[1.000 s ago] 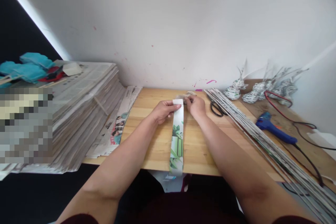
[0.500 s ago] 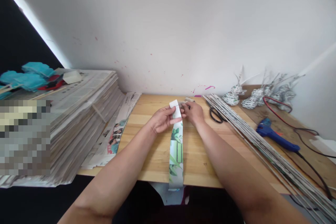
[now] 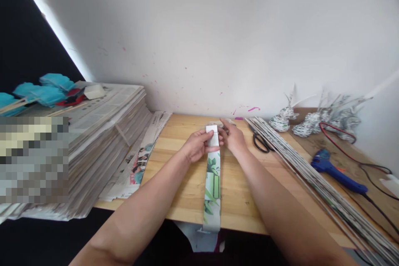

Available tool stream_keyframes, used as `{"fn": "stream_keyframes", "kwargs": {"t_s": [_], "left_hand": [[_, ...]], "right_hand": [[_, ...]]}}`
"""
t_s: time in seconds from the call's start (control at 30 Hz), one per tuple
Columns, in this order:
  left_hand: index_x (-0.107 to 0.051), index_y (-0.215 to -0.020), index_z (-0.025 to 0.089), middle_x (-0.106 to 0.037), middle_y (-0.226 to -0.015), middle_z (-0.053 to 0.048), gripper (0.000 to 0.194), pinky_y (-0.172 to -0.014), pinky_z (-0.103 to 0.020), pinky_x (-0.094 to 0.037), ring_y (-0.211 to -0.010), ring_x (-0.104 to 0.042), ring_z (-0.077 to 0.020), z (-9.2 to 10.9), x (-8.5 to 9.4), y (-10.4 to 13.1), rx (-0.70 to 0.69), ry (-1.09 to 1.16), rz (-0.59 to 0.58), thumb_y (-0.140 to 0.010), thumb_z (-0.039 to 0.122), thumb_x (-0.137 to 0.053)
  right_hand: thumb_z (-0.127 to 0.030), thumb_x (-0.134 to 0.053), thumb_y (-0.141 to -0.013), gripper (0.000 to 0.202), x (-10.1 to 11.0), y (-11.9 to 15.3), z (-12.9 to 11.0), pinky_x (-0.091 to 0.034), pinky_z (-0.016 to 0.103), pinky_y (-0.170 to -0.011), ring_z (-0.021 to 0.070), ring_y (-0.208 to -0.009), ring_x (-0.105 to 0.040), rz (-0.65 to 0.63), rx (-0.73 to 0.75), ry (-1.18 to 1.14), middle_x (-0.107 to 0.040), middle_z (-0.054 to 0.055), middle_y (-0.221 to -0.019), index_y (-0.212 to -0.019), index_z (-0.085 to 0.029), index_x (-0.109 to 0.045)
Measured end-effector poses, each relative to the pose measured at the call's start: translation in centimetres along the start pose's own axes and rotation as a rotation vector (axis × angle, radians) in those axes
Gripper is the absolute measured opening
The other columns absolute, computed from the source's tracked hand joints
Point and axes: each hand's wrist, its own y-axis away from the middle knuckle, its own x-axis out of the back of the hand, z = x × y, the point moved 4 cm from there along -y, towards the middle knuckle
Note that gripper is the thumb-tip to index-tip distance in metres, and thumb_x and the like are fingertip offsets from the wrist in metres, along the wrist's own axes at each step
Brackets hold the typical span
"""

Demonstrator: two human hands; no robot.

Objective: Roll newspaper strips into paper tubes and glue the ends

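Pinching the white upper end of a patterned paper strip (image 3: 212, 189), the left hand (image 3: 199, 144) has its thumb on the face and at least one finger behind. Its fingers are mostly closed, with a finger showing across the strip just below the thumb. The right hand (image 3: 232, 136) is beside the strip's upper right edge, partly open, its index finger stretched towards the wall (image 3: 199, 29) and the other fingers curled by the left fingertips; whether it grips anything cannot be told.

The strip lies over the middle of the wooden table (image 3: 237, 203), its long axis running nearly straight from the front edge towards the wall. The white end points to the wall, raised in the fingers; the green leafy end reaches the table's front edge. Just beyond the hands is a pale item, mostly hidden.

On the left, loose newspapers (image 3: 149, 137) lie along the table's left edge, beside a tall newspaper stack (image 3: 124, 110). On that stack are blue pieces (image 3: 51, 93), a white block (image 3: 94, 92), a red and black item (image 3: 72, 97) and thin wooden sticks (image 3: 64, 110).

To the right, black scissor handles (image 3: 260, 143) show beside a bundle of paper rods (image 3: 299, 166), which slants from the back towards the near right corner. Past it lie a blue glue gun (image 3: 341, 176) and woven paper figures (image 3: 280, 120).
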Motion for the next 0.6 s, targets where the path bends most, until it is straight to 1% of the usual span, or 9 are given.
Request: {"fn": "stream_keyframes", "kwargs": {"t_s": [0.1,0.2,0.27,0.33,0.4,0.47,0.53,0.57,0.6], "left_hand": [[-0.066,-0.097,0.013,-0.072,-0.083,-0.011,0.020,-0.058,-0.025,-0.057,-0.068,-0.070,-0.0175,0.0,0.2,0.0,-0.022,-0.060,0.065,-0.082,0.025,-0.063],[-0.067,-0.095,0.013,-0.071,-0.077,-0.010,0.023,-0.053,-0.023,-0.055,-0.063,-0.068,-0.0165,0.0,0.4,0.0,-0.047,-0.125,0.117,-0.079,0.029,-0.067],[-0.066,-0.095,0.013,-0.071,-0.075,-0.009,0.023,-0.051,-0.022,-0.054,-0.060,-0.067,-0.0160,0.1,0.4,0.0,-0.062,-0.162,0.146,-0.079,0.029,-0.067],[-0.066,-0.096,0.013,-0.070,-0.075,-0.009,0.022,-0.050,-0.022,-0.054,-0.059,-0.067,-0.0152,0.2,0.5,0.0,-0.074,-0.191,0.164,-0.080,0.028,-0.065],[-0.066,-0.097,0.012,-0.070,-0.075,-0.008,0.021,-0.050,-0.021,-0.053,-0.057,-0.066,-0.0140,0.3,0.5,-0.1,-0.093,-0.208,0.181,-0.082,0.027,-0.062],[-0.065,-0.097,0.012,-0.069,-0.073,-0.007,0.021,-0.049,-0.021,-0.052,-0.056,-0.065,-0.0131,0.4,0.7,-0.2,-0.108,-0.216,0.214,-0.084,0.027,-0.060],[-0.064,-0.094,0.011,-0.068,-0.070,-0.006,0.020,-0.048,-0.021,-0.051,-0.054,-0.064,-0.0127,0.4,0.8,-0.3,-0.121,-0.224,0.247,-0.084,0.028,-0.059],[-0.064,-0.093,0.011,-0.067,-0.069,-0.005,0.020,-0.048,-0.021,-0.051,-0.054,-0.064,-0.0127,0.4,0.8,-0.3,-0.129,-0.232,0.255,-0.084,0.028,-0.059],[-0.064,-0.091,0.011,-0.067,-0.068,-0.005,0.020,-0.047,-0.020,-0.050,-0.054,-0.064,-0.0126,0.3,0.8,-0.4,-0.139,-0.243,0.257,-0.084,0.029,-0.059]], "right_hand": [[-0.042,-0.054,-0.084,0.030,1.2,-0.2,-0.1,-0.047,0.033,-0.071,0.0221,-0.077,-0.064,0.042,-0.075,-0.075,-0.072,0.007,-0.081,-0.090,-0.020,-0.073],[-0.056,-0.057,-0.078,0.043,1.3,-0.2,0.3,-0.042,0.028,-0.052,0.0159,-0.054,-0.055,-0.038,-0.309,-0.388,-0.063,0.005,-0.059,-0.070,-0.016,-0.070],[-0.058,-0.060,-0.075,0.045,0.7,0.0,0.0,-0.034,0.024,-0.044,0.0112,-0.048,-0.048,-0.152,-0.398,-0.622,-0.059,0.003,-0.059,-0.073,-0.015,-0.070],[-0.053,-0.066,-0.072,0.040,0.2,0.1,-0.7,-0.031,0.021,-0.043,0.0091,-0.051,-0.048,-0.286,-0.380,-0.799,-0.061,0.002,-0.069,-0.086,-0.016,-0.072],[-0.048,-0.072,-0.069,0.039,0.1,0.2,-1.5,-0.032,0.019,-0.044,0.0094,-0.058,-0.052,-0.375,-0.334,-0.882,-0.063,0.003,-0.079,-0.095,-0.018,-0.072],[-0.049,-0.074,-0.067,0.039,0.9,0.0,-2.3,-0.035,0.019,-0.045,0.0101,-0.061,-0.054,-0.306,-0.327,-0.921,-0.062,0.003,-0.079,-0.090,-0.018,-0.071],[-0.054,-0.072,-0.067,0.038,2.7,-0.2,-3.3,-0.039,0.021,-0.047,0.0105,-0.059,-0.054,-0.121,-0.310,-1.012,-0.059,0.001,-0.070,-0.076,-0.017,-0.069],[-0.057,-0.069,-0.069,0.040,3.9,-0.2,-4.0,-0.042,0.022,-0.049,0.0110,-0.058,-0.055,-0.031,-0.280,-1.090,-0.057,0.000,-0.065,-0.069,-0.018,-0.065],[-0.060,-0.063,-0.075,0.042,4.9,-0.1,-5.0,-0.045,0.024,-0.053,0.0121,-0.060,-0.057,-0.014,-0.197,-1.137,-0.056,-0.001,-0.064,-0.065,-0.019,-0.061]]}}
